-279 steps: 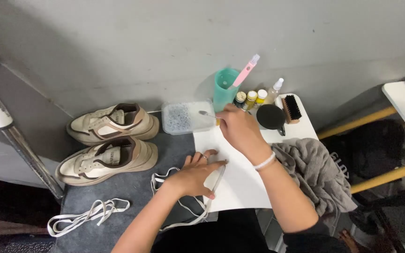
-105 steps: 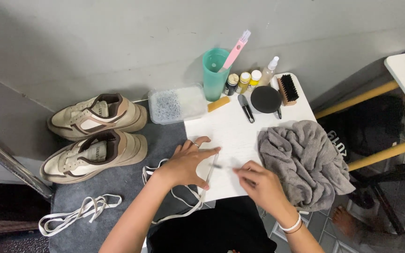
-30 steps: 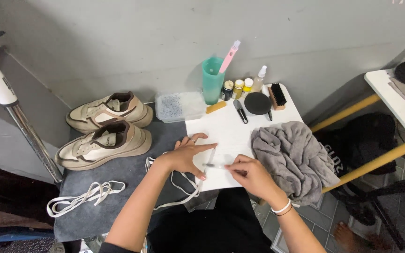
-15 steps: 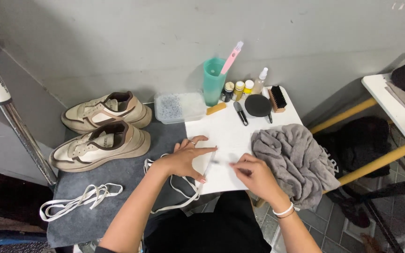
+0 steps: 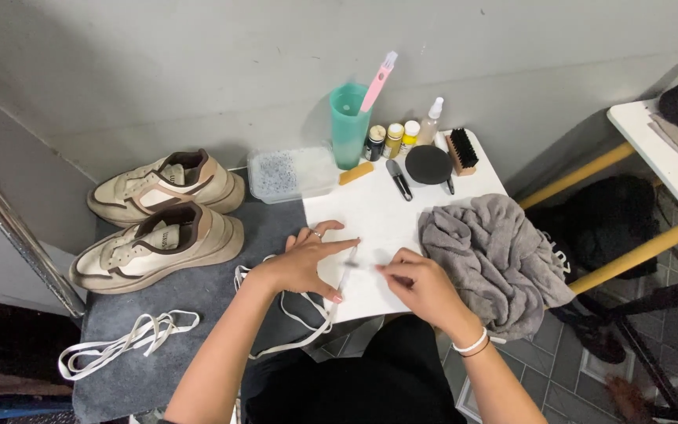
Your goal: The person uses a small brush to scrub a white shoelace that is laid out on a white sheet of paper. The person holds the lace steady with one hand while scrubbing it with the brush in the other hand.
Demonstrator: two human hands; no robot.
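Shoelace: a white shoelace [image 5: 296,314] runs from the dark mat up onto the white desk [image 5: 378,212], its end stretched between both hands.
Left hand: the left hand [image 5: 301,263] lies on the lace at the desk's left edge, fingers spread flat, pinning it.
Right hand: the right hand [image 5: 421,284] pinches the lace's tip between thumb and fingers, just right of the left hand.
Edges: both hands work near the desk's front edge; the grey towel [image 5: 496,259] lies just right of the right hand.
Open room: bare white desk lies behind the hands, up to the green cup [image 5: 349,127] and round black lid [image 5: 428,164].
Mat: two beige shoes [image 5: 158,216] and a second lace [image 5: 123,345] lie well left.
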